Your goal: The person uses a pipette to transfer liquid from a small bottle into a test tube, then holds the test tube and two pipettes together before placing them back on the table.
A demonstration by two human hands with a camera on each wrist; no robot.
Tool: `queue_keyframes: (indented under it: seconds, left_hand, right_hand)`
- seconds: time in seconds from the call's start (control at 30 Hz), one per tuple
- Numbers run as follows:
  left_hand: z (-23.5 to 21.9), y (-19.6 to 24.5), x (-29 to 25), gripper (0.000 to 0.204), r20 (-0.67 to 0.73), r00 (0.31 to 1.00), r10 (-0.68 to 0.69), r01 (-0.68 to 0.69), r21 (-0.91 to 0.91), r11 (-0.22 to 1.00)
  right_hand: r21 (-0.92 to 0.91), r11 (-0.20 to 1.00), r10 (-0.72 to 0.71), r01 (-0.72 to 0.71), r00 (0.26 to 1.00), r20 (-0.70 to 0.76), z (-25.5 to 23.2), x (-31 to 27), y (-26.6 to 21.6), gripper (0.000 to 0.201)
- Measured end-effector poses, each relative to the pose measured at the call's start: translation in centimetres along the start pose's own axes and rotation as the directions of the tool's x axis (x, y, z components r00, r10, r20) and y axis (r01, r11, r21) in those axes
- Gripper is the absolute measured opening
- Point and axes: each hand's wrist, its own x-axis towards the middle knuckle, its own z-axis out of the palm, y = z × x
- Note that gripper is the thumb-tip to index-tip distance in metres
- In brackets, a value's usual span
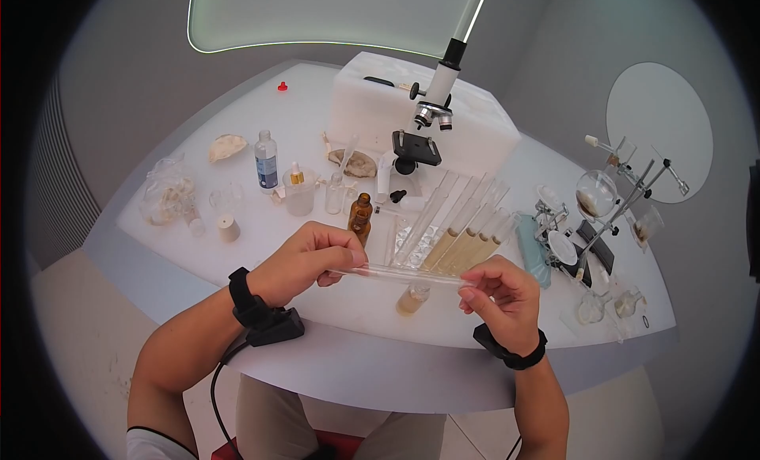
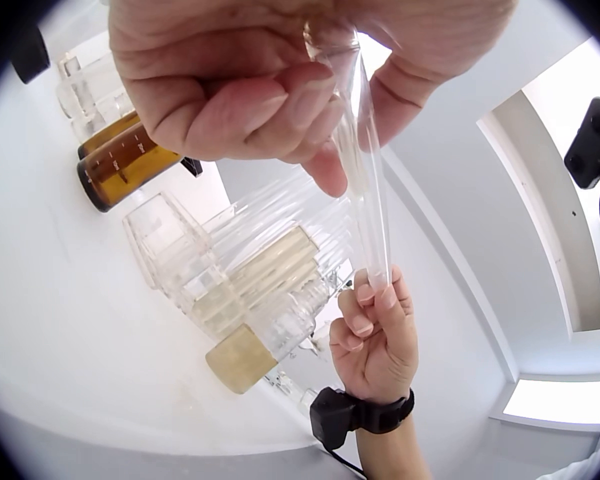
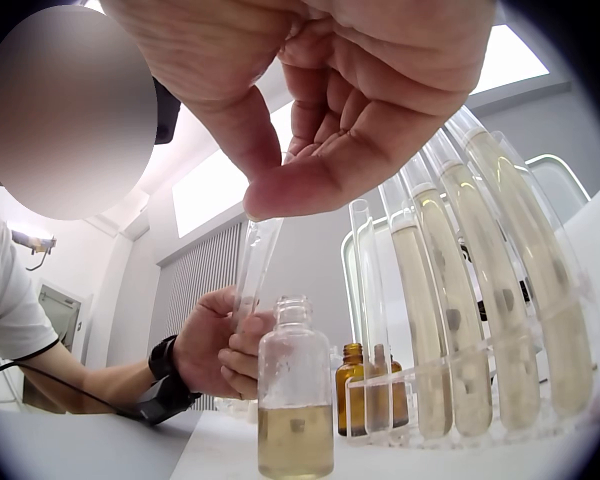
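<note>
A clear, empty-looking glass test tube lies level between the two hands, above the front of the table. My left hand grips one end, where the rim shows in the left wrist view beside the curled fingers. At the other end my right hand pinches the tube between thumb and fingertips. Below it stands an uncapped clear bottle partly filled with yellowish liquid. Behind the tube, a clear rack holds several test tubes, most with cloudy tan liquid. An amber bottle stands just beyond the left hand.
A microscope stands before a white box at the back. Glassware on metal stands occupies the right side. At left are a blue-labelled bottle, a plastic cup and a bag of pale pieces.
</note>
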Motion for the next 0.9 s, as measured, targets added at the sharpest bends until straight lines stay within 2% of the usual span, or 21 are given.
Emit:
queue_keyframes:
  seconds: [0.47,0.53,0.67,0.77,0.83,0.87,0.9]
  left_hand:
    - [-0.3,-0.2,0.1,0.022,0.012,1.0,-0.028,0.027,0.055,0.998]
    - [-0.2,-0.3,0.1,0.023,0.01,1.0,-0.029,0.028,0.063,0.998]
    - [-0.2,-0.4,0.1,0.028,0.021,1.0,-0.019,0.017,0.068,0.998]
    - [-0.4,-0.6,0.2,0.032,0.023,0.999,-0.029,0.028,0.069,0.997]
    - [-0.2,-0.2,0.2,0.033,0.026,0.999,-0.033,0.031,0.072,0.997]
    - [-0.1,-0.1,0.2,0.034,0.028,0.999,-0.037,0.035,0.075,0.997]
    - [-0.1,-0.1,0.2,0.034,0.028,0.999,-0.036,0.034,0.075,0.997]
  right_hand:
    - [0.001,1.0,-0.026,0.026,1.0,-0.015,0.0,0.0,0.1,0.015]
    - [0.085,0.996,0.033,-0.03,0.999,-0.037,0.0,-0.1,0.0,0.018]
    - [0.146,0.989,0.045,-0.035,0.997,-0.069,-0.4,-0.1,0.0,0.018]
    - [0.188,0.982,0.009,0.017,0.991,-0.132,-0.9,0.1,0.5,0.016]
    - [0.24,0.965,-0.043,0.107,0.965,-0.259,-1.1,0.3,0.8,0.016]
    - [0.239,0.965,-0.043,0.108,0.965,-0.259,-1.1,0.4,0.6,0.016]
    - [0.258,0.958,-0.029,0.127,0.936,-0.352,-1.0,0.7,0.1,0.017]
